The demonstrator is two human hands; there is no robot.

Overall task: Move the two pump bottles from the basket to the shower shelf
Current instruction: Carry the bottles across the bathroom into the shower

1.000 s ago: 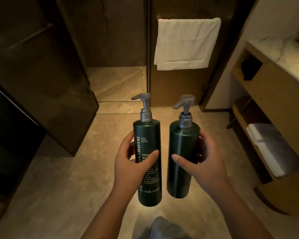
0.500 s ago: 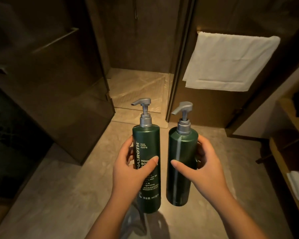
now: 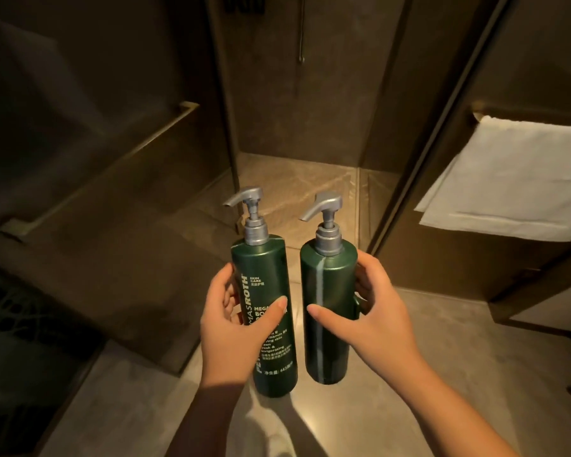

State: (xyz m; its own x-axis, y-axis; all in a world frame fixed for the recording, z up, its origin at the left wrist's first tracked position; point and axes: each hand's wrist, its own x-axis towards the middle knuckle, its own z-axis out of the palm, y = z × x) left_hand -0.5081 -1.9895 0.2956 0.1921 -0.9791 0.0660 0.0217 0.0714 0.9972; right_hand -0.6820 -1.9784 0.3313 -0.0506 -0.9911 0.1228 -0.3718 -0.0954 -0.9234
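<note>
Two dark green pump bottles with grey pump heads are held upright side by side in front of me. My left hand (image 3: 234,328) grips the left pump bottle (image 3: 264,268), whose white lettering faces me. My right hand (image 3: 376,321) grips the right pump bottle (image 3: 330,344), which shows a plain side with a pale vertical streak. Both nozzles point left. The bottles are a little apart and do not touch. Neither the basket nor a shower shelf is in view.
The open shower stall (image 3: 297,189) lies straight ahead, with a tiled floor and a hose (image 3: 300,31) on its back wall. A dark glass door with a bar handle (image 3: 106,166) stands at the left. A white towel (image 3: 508,179) hangs at the right.
The view has swung left and moved closer to the shower stall. The towel has slid to the right edge and the wooden shelving has left the view. Both hands keep the same hold.
</note>
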